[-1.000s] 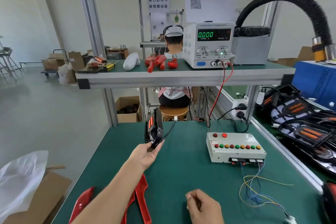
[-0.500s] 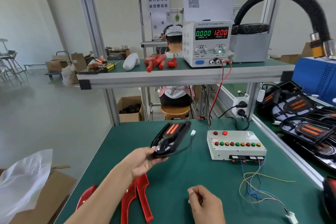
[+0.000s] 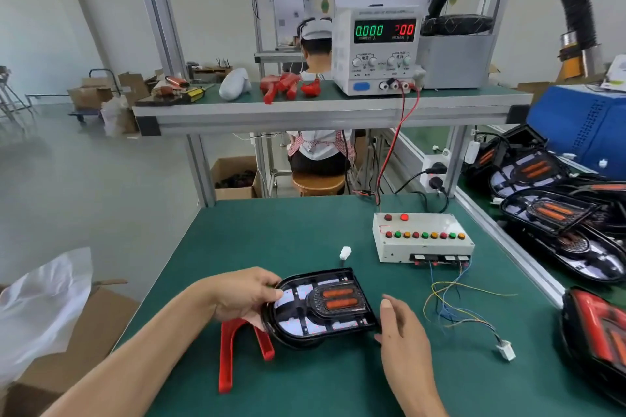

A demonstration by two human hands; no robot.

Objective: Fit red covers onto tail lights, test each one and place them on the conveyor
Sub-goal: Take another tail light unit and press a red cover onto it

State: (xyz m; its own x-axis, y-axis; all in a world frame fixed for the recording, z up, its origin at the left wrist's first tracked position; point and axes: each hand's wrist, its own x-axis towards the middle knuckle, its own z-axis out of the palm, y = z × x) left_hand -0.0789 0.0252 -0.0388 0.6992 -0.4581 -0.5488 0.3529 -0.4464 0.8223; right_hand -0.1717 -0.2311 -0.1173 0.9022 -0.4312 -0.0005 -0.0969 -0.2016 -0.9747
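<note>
Housing in hand: through the head camera we see our left hand gripping the black tail light by its rounded end, thumb over the rim and fingers curled beneath. Half a second ago we held it raised and tilted above the mat; a second ago it stood almost on edge. Now it lies face up, low over the green bench, its two orange lamp strips toward us. Whether its underside touches the mat we cannot tell.

Our right hand has come forward from its loose fist near our body and now stands just beside the light's square end, opposite the grip, fingers fairly straight and holding nothing; the fingertips look to be at or touching the edge.

Directly under and just behind the grip lies a red cover, partly hidden by the housing. The light's white plug sits beyond the grip on its short lead. Further out, on the right hand's side, stand the white test box and its loose wires ending in a connector. Finished and unfinished lights crowd the conveyor at far right.

We judge the light is now set for fitting: the cover is not yet on, so steadying the housing and picking up the red piece would come first, then plugging in for the test.
</note>
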